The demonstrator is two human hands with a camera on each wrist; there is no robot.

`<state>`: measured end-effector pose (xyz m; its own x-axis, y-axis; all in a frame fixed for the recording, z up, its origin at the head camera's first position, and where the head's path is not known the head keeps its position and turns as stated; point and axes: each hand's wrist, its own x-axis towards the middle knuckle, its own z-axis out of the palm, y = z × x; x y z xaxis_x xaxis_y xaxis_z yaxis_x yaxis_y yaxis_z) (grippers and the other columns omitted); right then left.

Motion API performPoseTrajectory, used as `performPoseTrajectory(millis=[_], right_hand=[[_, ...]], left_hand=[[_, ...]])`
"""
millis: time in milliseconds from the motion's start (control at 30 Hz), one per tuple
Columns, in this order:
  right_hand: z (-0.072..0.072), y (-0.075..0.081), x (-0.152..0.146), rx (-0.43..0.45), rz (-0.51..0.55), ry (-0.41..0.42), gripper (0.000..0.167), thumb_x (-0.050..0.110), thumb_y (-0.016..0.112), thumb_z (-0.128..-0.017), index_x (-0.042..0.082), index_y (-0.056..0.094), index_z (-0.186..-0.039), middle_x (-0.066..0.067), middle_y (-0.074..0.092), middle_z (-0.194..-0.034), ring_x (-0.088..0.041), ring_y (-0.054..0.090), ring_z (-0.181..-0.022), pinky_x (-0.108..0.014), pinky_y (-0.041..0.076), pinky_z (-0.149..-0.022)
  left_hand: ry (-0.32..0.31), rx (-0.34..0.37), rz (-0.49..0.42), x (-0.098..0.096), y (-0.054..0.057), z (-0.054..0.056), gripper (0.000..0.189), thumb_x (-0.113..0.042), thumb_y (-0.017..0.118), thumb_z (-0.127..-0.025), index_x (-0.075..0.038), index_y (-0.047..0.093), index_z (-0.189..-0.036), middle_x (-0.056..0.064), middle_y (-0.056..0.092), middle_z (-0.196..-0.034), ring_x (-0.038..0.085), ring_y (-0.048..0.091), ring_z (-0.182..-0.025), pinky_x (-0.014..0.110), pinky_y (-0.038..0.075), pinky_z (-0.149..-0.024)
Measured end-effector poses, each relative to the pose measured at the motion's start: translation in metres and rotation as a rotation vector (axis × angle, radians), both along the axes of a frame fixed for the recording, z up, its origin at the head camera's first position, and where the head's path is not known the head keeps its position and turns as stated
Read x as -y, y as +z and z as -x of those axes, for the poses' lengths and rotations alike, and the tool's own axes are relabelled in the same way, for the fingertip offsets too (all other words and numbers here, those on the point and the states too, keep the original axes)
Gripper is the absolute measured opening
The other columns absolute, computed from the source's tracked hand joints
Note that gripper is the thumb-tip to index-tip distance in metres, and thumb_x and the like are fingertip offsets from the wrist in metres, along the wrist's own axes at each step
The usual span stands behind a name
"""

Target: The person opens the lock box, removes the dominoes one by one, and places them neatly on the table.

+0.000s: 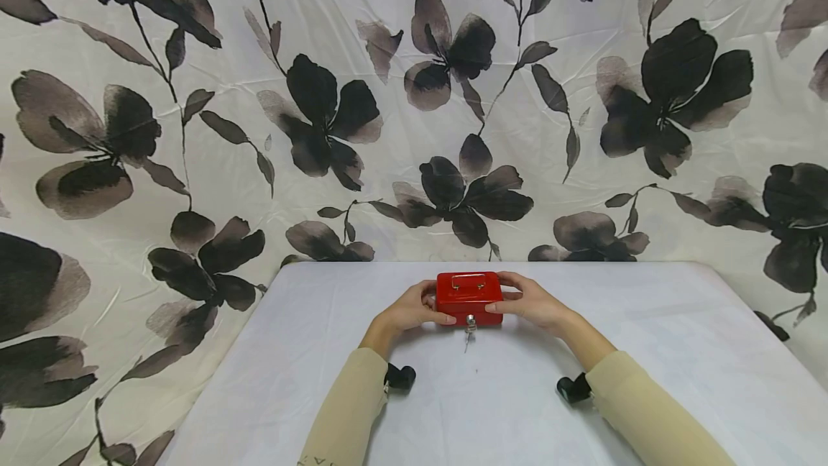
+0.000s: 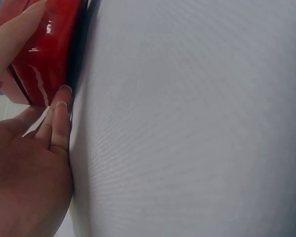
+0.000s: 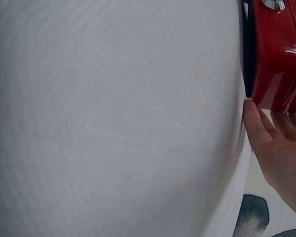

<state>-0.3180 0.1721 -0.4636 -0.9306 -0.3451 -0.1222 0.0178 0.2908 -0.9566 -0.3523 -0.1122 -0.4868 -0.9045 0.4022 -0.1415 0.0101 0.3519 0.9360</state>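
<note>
A small red metal cash box (image 1: pixel 468 295) rests on the white-covered table, its lid down and its wire handle (image 1: pixel 468 276) lying on top. From the front lock hangs a key (image 1: pixel 470 328). My left hand (image 1: pixel 412 308) grips the box's left side, thumb across the front; in the left wrist view, fingertips touch the lower edge of the box (image 2: pixel 52 54). Opposite, my right hand (image 1: pixel 533 302) holds the right side, thumb on the front. The right wrist view shows its fingers against the side of the box (image 3: pixel 276 59); the thumb is out of that view.
White cloth covers the table (image 1: pixel 491 408), whose far edge lies just behind the box. A floral curtain (image 1: pixel 362 221) hangs beyond it. Black devices (image 1: pixel 399 377) are strapped at both wrists, by the beige sleeves (image 1: pixel 346 408).
</note>
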Motion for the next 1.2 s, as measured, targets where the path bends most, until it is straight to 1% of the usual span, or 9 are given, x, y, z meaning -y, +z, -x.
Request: performPoseTrajectory(millis=[167, 300, 400, 600, 900, 1200], right_hand=[[0.0008, -0.0018, 0.0, -0.002, -0.007, 0.009, 0.088, 0.028, 0.079, -0.09, 0.005, 0.028, -0.158, -0.019, 0.033, -0.162, -0.046, 0.034, -0.146, -0.066, 0.032, -0.113], [0.0004, -0.0028, 0.0005, 0.009, -0.017, -0.006, 0.088, 0.028, 0.08, -0.089, 0.007, 0.03, -0.158, -0.018, 0.034, -0.162, -0.045, 0.034, -0.147, -0.066, 0.033, -0.112], [-0.0004, -0.003, 0.0006, 0.014, -0.022, -0.011, 0.087, 0.027, 0.08, -0.089, 0.008, 0.03, -0.158, -0.018, 0.034, -0.161, -0.045, 0.034, -0.147, -0.067, 0.033, -0.112], [-0.0033, -0.0025, 0.0015, 0.009, -0.03, -0.004, 0.089, 0.026, 0.082, -0.087, 0.008, 0.029, -0.157, -0.019, 0.033, -0.161, -0.047, 0.031, -0.147, -0.067, 0.035, -0.111], [-0.0039, -0.0028, 0.0027, -0.009, -0.048, -0.003, 0.092, 0.026, 0.083, -0.086, 0.008, 0.028, -0.157, -0.019, 0.032, -0.162, -0.047, 0.031, -0.147, -0.066, 0.036, -0.11], [-0.0039, -0.0039, 0.0043, -0.003, -0.069, -0.006, 0.091, 0.027, 0.083, -0.086, 0.008, 0.028, -0.156, -0.019, 0.033, -0.161, -0.046, 0.031, -0.147, -0.065, 0.038, -0.109]], left_hand=[[-0.015, -0.002, -0.005, 0.0001, 0.0008, 0.0004, 0.087, -0.015, 0.091, -0.077, -0.004, 0.043, -0.149, 0.008, 0.059, -0.107, 0.022, 0.052, -0.099, 0.035, 0.046, -0.086], [-0.018, -0.006, 0.02, 0.0001, 0.0016, -0.0004, 0.09, -0.016, 0.092, -0.077, -0.004, 0.041, -0.151, 0.008, 0.059, -0.113, 0.023, 0.051, -0.103, 0.036, 0.048, -0.091], [-0.019, -0.014, 0.037, 0.0, 0.0023, -0.0013, 0.092, -0.016, 0.092, -0.076, -0.004, 0.04, -0.151, 0.008, 0.058, -0.115, 0.023, 0.051, -0.106, 0.037, 0.048, -0.094], [-0.034, -0.025, 0.045, 0.0006, 0.0018, -0.0033, 0.091, -0.013, 0.091, -0.076, -0.004, 0.04, -0.151, 0.009, 0.056, -0.114, 0.024, 0.05, -0.106, 0.038, 0.049, -0.094], [-0.047, -0.035, 0.085, 0.0012, 0.002, -0.0037, 0.091, -0.017, 0.091, -0.077, -0.009, 0.039, -0.151, 0.009, 0.055, -0.113, 0.024, 0.05, -0.106, 0.037, 0.05, -0.091], [-0.057, -0.04, 0.096, 0.0013, 0.0015, -0.0049, 0.09, -0.016, 0.091, -0.077, -0.009, 0.039, -0.151, 0.009, 0.055, -0.112, 0.024, 0.05, -0.106, 0.037, 0.049, -0.091]])
